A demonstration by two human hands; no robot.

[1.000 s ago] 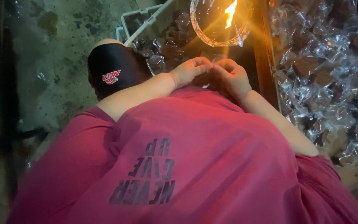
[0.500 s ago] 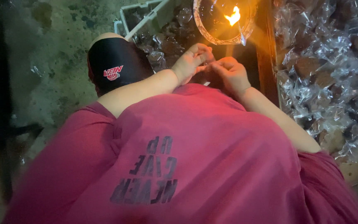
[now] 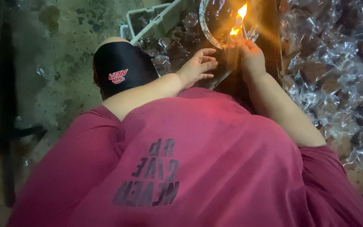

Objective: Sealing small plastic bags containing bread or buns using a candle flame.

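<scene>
hiding right hand [image 3: 252,56] fingers: flame [image 3: 237,23] glare

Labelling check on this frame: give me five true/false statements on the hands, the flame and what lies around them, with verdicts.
1. The right hand is up at the flame. True.
2. The left hand is clenched in a fist. False: its fingers are spread open and it holds nothing visible.
3. Clear plastic-wrapped packets are heaped to the person's right. True.
4. The flame burns blue. False: it is orange-yellow.
5. The person wears a green shirt. False: the shirt is red with dark lettering.
</scene>
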